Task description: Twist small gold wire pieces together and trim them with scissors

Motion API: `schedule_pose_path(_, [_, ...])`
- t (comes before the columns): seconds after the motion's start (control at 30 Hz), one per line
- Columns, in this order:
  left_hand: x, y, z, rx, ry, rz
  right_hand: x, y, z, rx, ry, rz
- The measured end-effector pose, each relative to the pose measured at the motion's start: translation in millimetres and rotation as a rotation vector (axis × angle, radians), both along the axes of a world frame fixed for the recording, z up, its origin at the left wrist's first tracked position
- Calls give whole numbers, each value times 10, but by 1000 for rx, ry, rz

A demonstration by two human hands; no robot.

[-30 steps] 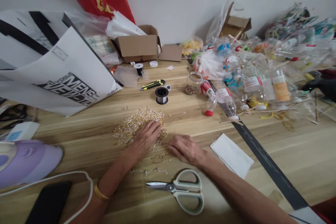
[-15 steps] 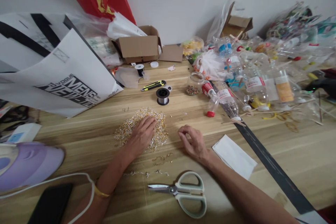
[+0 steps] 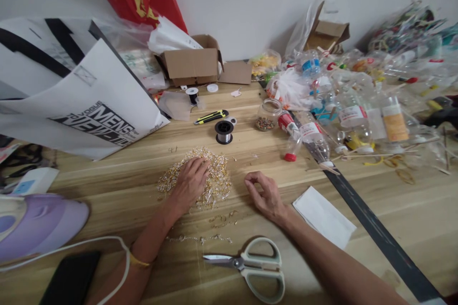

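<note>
We note: L hand (image 3: 189, 183) stays spread flat on bead pile (image 3: 219, 182), 12 o'clock of scissors (image 3: 250, 267). R hand (image 3: 266, 195) has pulled back to pile's 3 o'clock, thumb and forefinger pinched; contents too small to tell. Prob. sorting goes on.

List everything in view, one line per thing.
bead pile: one, gold and silver, table centre
bead strand: one, gold, nearer than the pile
scissors: one, pale green handles, near edge
spool: one, black and silver, behind the pile
knife: one, yellow and black, behind the spool
jar: one, clear, right of the spool
bottles: many, clear, heaped at right
paper: one, white, right of the right hand
strip: one, black, slanting at right
boxes: two, brown, by the wall
bag: one, white with black lettering, left
iron: one, purple, near left
phone: one, black, bottom left
table: one, light wood
left hand: on the bead pile
right hand: fingertips pinched, right of the pile
</note>
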State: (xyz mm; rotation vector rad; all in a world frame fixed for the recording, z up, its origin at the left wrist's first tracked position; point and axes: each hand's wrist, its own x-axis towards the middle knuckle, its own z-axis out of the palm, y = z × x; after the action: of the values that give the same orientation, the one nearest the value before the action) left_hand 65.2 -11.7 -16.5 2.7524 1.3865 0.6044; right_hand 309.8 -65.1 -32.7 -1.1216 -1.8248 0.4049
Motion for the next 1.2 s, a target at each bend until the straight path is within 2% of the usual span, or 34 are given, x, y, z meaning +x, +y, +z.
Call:
schedule_pose_path(0.17, [-62, 18, -49, -1, -79, 7, -10, 2, 60, 53, 36, 18])
schedule_pose_path(0.27, [-77, 14, -39, -5, -122, -58, -16, 7, 114, 103, 89, -20])
schedule_pose_path(0.4, [-66, -6, -9, -52, -135, -172, -16, 23, 136, 94, 130, -79])
schedule_pose_path(0.77, [-75, -30, 0, -31, -127, -218, -15, 38, 116, 103, 112, -135])
schedule_pose_path(0.97, [-79, -11, -10, -7, -188, -169, -29, 32, 174, 185, 71, -68])
schedule_pose_path(1.07, [-48, -30, 6, -44, -111, -178, -38, 32, 157, 148, 55, 29])
schedule_pose_path(1.2, [-8, -50, 26, -82, -34, -206, -33, 18, 81, 107, -10, -4])
